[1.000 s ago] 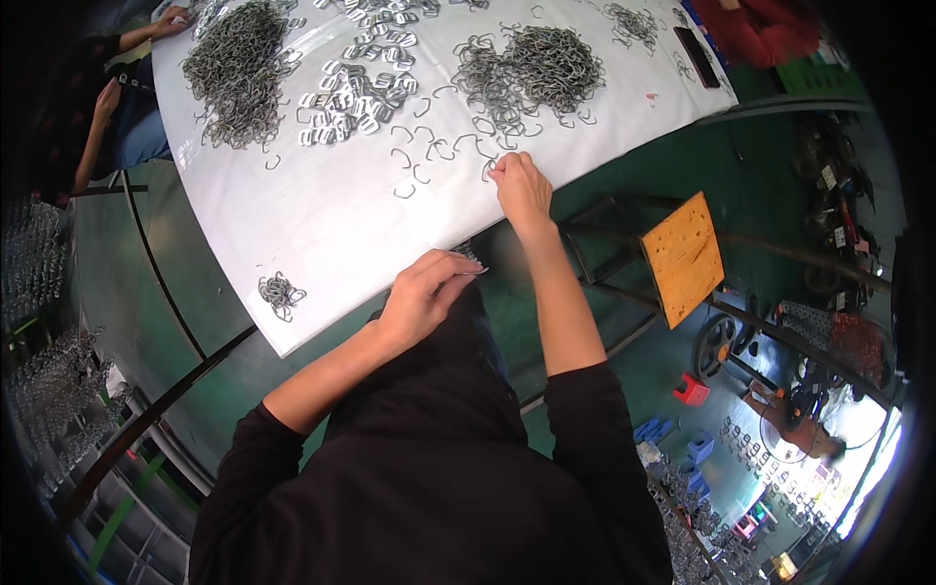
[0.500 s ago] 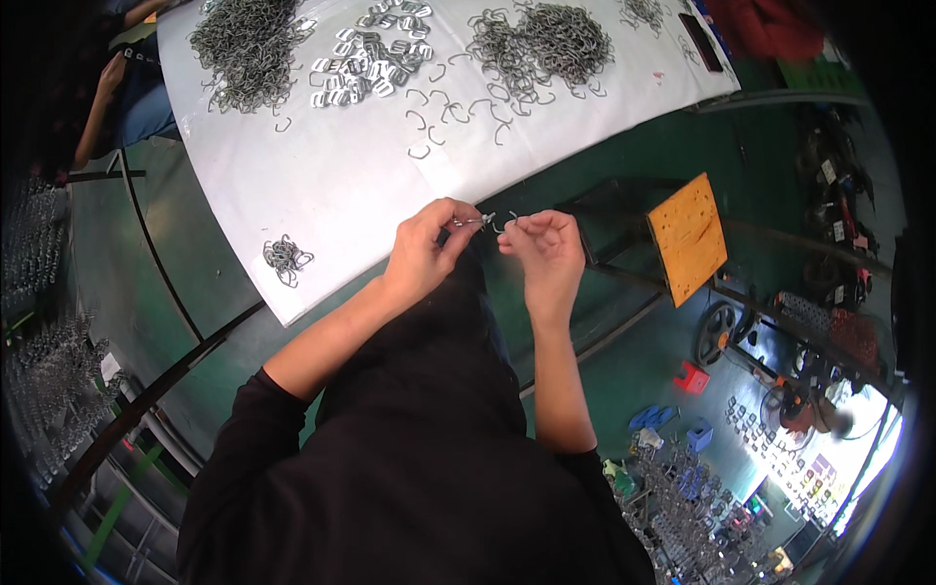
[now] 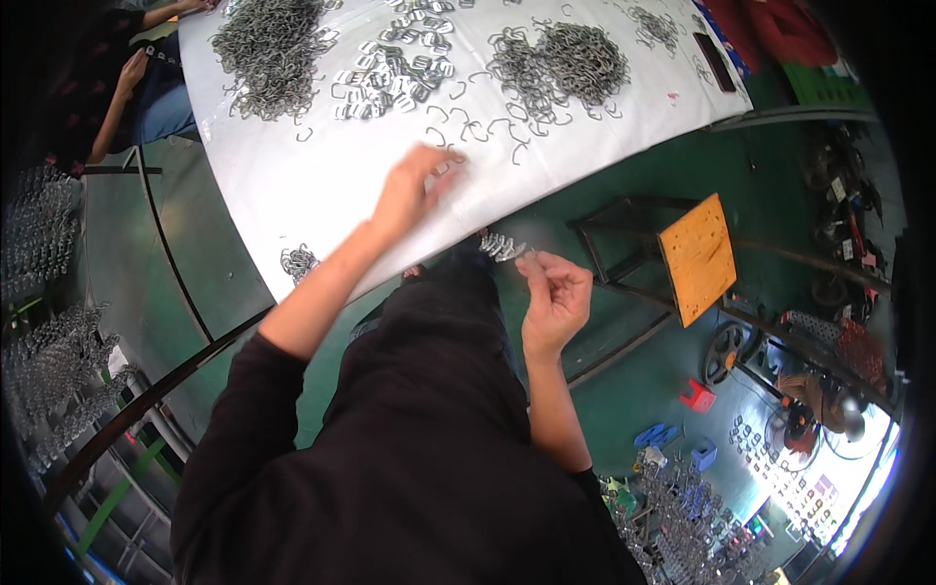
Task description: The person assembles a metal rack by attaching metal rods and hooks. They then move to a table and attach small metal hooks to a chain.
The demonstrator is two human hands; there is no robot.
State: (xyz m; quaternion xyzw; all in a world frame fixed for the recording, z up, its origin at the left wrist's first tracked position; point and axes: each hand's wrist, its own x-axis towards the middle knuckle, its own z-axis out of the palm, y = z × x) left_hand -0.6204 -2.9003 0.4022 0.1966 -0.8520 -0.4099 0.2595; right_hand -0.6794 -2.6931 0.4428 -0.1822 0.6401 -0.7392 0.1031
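Note:
My right hand [image 3: 558, 304] is beyond the table's near edge, thumb and fingers pinched on one end of a short string of metal links [image 3: 501, 247]. The string sticks out from the fingertips to the left. My left hand [image 3: 414, 190] reaches over the white table, smeared by motion, its fingertips beside loose bent wire hooks [image 3: 475, 131]. Whether those fingers hold a hook cannot be made out. Farther back lie a pile of flat silvery buckle-like pieces [image 3: 400, 73] and a dense heap of wire hooks [image 3: 582, 63].
Another large heap of metal pieces [image 3: 268, 58] sits at the table's far left, with a small cluster [image 3: 298, 261] near the left corner. A stool with a yellow wooden seat [image 3: 698, 259] stands to the right. A co-worker's hand [image 3: 134, 70] shows at far left.
My left hand has let go of the linked metal pieces and moved forward over the table. My right hand now holds the string alone, slightly lower. The whole view has shifted a little.

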